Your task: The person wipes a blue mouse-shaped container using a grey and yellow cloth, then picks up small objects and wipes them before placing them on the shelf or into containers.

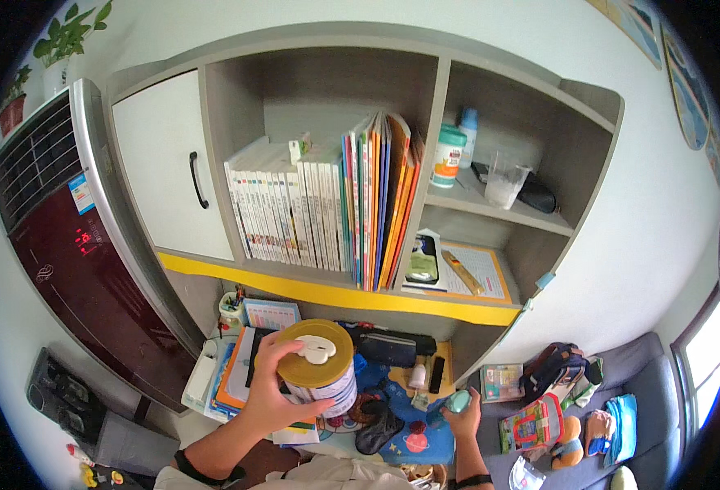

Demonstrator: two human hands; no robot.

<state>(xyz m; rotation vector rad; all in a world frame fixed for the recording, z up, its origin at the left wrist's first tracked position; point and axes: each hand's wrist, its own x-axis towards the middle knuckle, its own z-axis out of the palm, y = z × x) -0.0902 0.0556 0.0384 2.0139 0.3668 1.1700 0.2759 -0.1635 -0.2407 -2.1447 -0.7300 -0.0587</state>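
Observation:
My left hand (271, 380) grips a large round tin (329, 392) with a gold lid (292, 361). A white cloud-shaped piece (317, 350) sits on the lid under my fingertips. At the right, my right hand (465, 419) holds a teal-topped container (456, 402), its lower part bluish; the exact kind is unclear. Both things are above a desk with a blue space-patterned mat (439, 444). Between my hands lie a black crumpled bag or pouch (379, 430) and a small dark red ball-like thing (417, 427).
Overhead, a grey shelf unit holds white-spined books (298, 214), colourful folders (378, 202), a green-lidded canister (448, 156) and a clear plastic cup (505, 180). Papers (237, 373) are stacked at the desk's left. A grey sofa (654, 392) at right carries a backpack (556, 367).

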